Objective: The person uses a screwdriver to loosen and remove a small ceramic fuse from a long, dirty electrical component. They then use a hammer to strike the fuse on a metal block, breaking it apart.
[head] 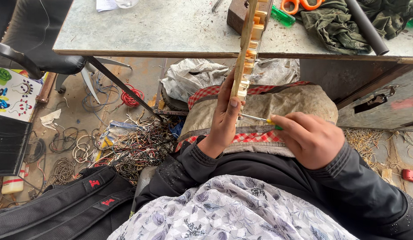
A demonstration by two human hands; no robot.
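My left hand [224, 118] grips a long narrow tan panel [247, 49] edge-on, with a row of small yellowish parts fitted along it. The panel rises from my lap up past the table edge. My right hand [308, 138] holds a thin screwdriver [260, 118] with a green and yellow handle. Its metal tip points left at the panel's lower end, just beside my left thumb. A worn beige cloth with red checked trim [277, 104] covers my lap under both hands.
A grey worktable [157, 31] carries orange-handled scissors [299, 4], a green tool [283, 17], a dark tube [366, 26], olive cloth [335, 24] and a brown block [236, 13]. Tangled wires [131, 146] litter the floor at left. A black backpack [69, 204] lies near my knee.
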